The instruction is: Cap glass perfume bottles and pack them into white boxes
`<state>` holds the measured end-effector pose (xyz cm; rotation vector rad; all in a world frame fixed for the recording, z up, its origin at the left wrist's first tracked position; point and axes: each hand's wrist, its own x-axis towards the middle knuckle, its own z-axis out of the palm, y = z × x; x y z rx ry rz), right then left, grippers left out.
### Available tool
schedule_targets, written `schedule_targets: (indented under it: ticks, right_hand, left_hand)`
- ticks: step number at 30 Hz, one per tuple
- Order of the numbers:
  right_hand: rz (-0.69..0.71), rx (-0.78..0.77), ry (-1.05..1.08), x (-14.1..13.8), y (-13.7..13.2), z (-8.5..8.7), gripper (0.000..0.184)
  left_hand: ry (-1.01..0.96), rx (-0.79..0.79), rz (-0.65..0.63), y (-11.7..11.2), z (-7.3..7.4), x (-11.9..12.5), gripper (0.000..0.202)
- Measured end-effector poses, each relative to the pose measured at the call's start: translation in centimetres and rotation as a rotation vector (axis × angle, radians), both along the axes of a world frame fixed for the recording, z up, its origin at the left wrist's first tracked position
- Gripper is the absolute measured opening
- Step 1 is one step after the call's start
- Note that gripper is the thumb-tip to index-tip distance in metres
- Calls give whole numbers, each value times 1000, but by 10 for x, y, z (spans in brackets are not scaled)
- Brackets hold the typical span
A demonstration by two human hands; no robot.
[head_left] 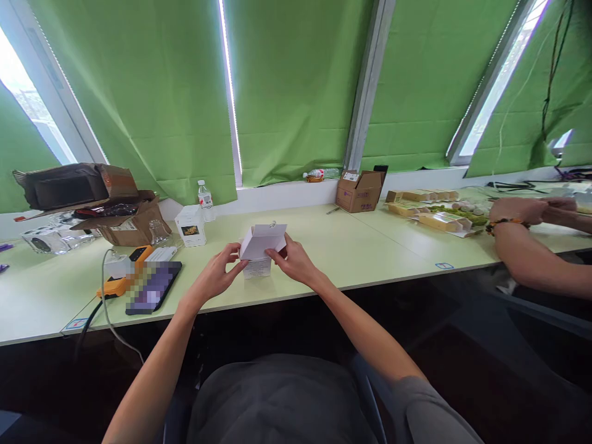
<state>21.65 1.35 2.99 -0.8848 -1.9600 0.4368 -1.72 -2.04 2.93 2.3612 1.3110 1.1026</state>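
Observation:
A small white paperboard box stands near the front edge of the table, between my hands. Its top flaps are raised and its plain white inner face shows. With thumb and fingers, my left hand grips the box's left side. On the other side, my right hand holds the right edge, its thumb lying on the white panel. What is inside the box cannot be seen. Behind and to the left stands another white box with a dark picture on its front.
A phone and an orange power strip with cables lie left. Beyond them are opened cardboard boxes and a water bottle. A brown carton stands at the back. At right, another person's hands are near yellowish boxes.

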Motion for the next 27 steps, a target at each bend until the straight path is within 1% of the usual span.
schedule_targets:
  ticks: [7, 13, 18, 23, 27]
  right_hand:
    - [11, 1, 39, -1, -4, 4, 39]
    - [78, -12, 131, -3, -9, 8, 48]
    - [77, -11, 134, -3, -9, 7, 42]
    - [66, -5, 141, -2, -8, 6, 41]
    - [65, 10, 144, -2, -9, 7, 40]
  left_hand:
    - [-67, 30, -17, -3, 5, 6, 39]
    - [-96, -1, -33, -1, 5, 5, 37]
    - [-108, 2, -52, -2, 6, 6, 38]
    - [-116, -23, -47, -5, 8, 8, 45]
    - [-131, -37, -63, -4, 6, 9, 44]
